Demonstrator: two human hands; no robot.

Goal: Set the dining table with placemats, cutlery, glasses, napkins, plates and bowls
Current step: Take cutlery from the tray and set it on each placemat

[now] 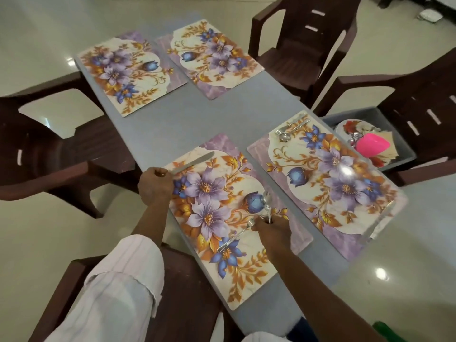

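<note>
Several floral placemats lie on the grey table [222, 112]. On the near placemat [229, 218], my left hand [155, 185] grips a knife [195, 162] by its handle, blade pointing up-right along the mat's left edge. My right hand [271, 228] holds a spoon [267, 202] upright and also a fork [234, 236] that slants down-left over the mat. The right placemat [328, 178] carries a fork and spoon set [287, 130] at its far corner and a knife [381, 222] near its right edge. The two far placemats [130, 72] [212, 58] are bare.
A grey bin [404, 154] on the right chair holds plates [355, 125], a pink bowl [372, 145], napkins and more cutlery. Dark brown plastic chairs [303, 43] stand around the table, with one chair [44, 154] at the left and another under my arms.
</note>
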